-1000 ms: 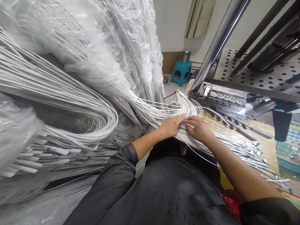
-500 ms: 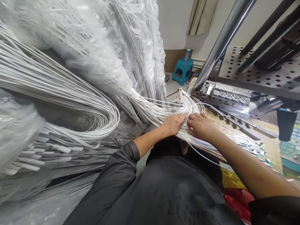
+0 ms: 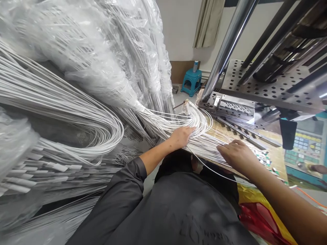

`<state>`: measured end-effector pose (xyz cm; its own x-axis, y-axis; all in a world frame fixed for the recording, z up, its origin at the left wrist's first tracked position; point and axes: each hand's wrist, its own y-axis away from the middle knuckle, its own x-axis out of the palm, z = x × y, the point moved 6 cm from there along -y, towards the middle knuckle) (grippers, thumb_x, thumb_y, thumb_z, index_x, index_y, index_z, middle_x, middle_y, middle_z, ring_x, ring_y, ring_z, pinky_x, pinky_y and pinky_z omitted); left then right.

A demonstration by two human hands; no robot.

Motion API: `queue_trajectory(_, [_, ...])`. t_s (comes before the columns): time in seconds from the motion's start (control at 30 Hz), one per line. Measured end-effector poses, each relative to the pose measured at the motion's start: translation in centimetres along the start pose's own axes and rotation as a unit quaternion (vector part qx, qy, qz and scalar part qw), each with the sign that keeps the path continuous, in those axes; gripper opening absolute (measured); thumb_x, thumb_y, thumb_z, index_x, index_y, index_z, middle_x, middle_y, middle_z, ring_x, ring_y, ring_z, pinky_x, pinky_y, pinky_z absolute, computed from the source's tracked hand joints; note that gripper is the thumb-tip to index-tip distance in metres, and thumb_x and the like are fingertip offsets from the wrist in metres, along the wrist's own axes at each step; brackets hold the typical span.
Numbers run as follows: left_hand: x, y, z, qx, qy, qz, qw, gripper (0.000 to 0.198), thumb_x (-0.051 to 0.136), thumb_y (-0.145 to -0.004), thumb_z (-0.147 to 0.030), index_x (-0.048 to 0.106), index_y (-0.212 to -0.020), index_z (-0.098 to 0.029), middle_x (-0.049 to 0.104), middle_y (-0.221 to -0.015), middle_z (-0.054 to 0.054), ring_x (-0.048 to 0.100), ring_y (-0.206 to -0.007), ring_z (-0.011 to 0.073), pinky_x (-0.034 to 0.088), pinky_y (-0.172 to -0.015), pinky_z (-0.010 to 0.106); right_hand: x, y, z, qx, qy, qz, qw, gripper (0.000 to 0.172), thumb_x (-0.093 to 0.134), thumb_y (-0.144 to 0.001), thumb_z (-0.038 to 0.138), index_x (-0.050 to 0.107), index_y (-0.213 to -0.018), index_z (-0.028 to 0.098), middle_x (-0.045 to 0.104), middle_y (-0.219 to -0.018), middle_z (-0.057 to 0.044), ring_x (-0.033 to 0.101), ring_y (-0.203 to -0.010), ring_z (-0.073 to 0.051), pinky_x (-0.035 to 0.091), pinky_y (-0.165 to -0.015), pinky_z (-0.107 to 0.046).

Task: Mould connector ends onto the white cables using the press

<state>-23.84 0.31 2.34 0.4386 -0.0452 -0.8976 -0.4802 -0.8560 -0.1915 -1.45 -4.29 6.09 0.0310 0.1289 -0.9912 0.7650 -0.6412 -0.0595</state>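
- Wires (image 3: pixel 208 146) are lying on the table (image 3: pixel 279 165) in front of me, curving into a loop beside one post (image 3: pixel 187 109); they are crowding too thickly to count.
- My left hand (image 3: pixel 181 136) is resting on them by the loop, fingers reaching over the strands; whether they are gripping, I cannot tell.
- My right hand (image 3: pixel 238 154) is bending its fingers over the straight run, apart from the left; I cannot tell whether they are pinching a strand.
- I am, I judge, smoothing or sorting strands; the next move is probably calling for a steady left and a light right.
- One loose wire (image 3: pixel 214 172) is sagging below the table edge.
- Two rails (image 3: pixel 260 145) are lying beyond the wires, near one press (image 3: pixel 265 86).
- One stool (image 3: pixel 191 80) is standing farther off, bearing one can (image 3: pixel 195 66).
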Motion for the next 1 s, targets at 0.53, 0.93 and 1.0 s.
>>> queue_trajectory(0.53, [2.9, 0.3, -10.0, 0.18, -0.043, -0.013, 0.983, 0.04, 0.051, -0.1, -0.031, 0.06, -0.135, -0.013, 0.06, -0.139, 0.018, 0.053, -0.132, 0.0314, 0.046, -0.109, 0.049, 4.3, 14.0, -8.1, 0.162, -0.079, -0.043, 0.983, 0.03, 0.048, -0.097, 0.031, 0.075, -0.111, 0.027, 0.071, -0.091, -0.01, 0.064, -0.081, -0.027, 0.042, -0.084, -0.044])
queue_trajectory(0.93, [6.4, 4.0, -11.4, 0.313, -0.041, 0.021, 0.949, 0.031, 0.063, -0.094, -0.019, 0.067, -0.125, -0.023, 0.062, -0.142, 0.015, 0.05, -0.14, 0.0288, 0.039, -0.115, 0.056, 4.9, 24.4, -1.9, 0.319, -0.089, -0.247, 0.911, 0.037, 0.077, -0.084, 0.031, 0.071, -0.119, 0.034, 0.068, -0.125, -0.011, 0.066, -0.113, -0.036, 0.048, -0.1, -0.056])
queue_trajectory(1.0, [6.5, 3.5, -11.4, 0.311, -0.002, 0.009, 0.95, 0.025, 0.06, -0.094, -0.015, 0.07, -0.116, -0.024, 0.068, -0.134, 0.012, 0.057, -0.134, 0.0249, 0.045, -0.111, 0.052, 6.0, 24.1, -1.5, 0.318, -0.092, -0.241, 0.912, 0.028, 0.075, -0.086, 0.029, 0.074, -0.114, 0.034, 0.069, -0.125, -0.01, 0.066, -0.114, -0.034, 0.047, -0.101, -0.054])
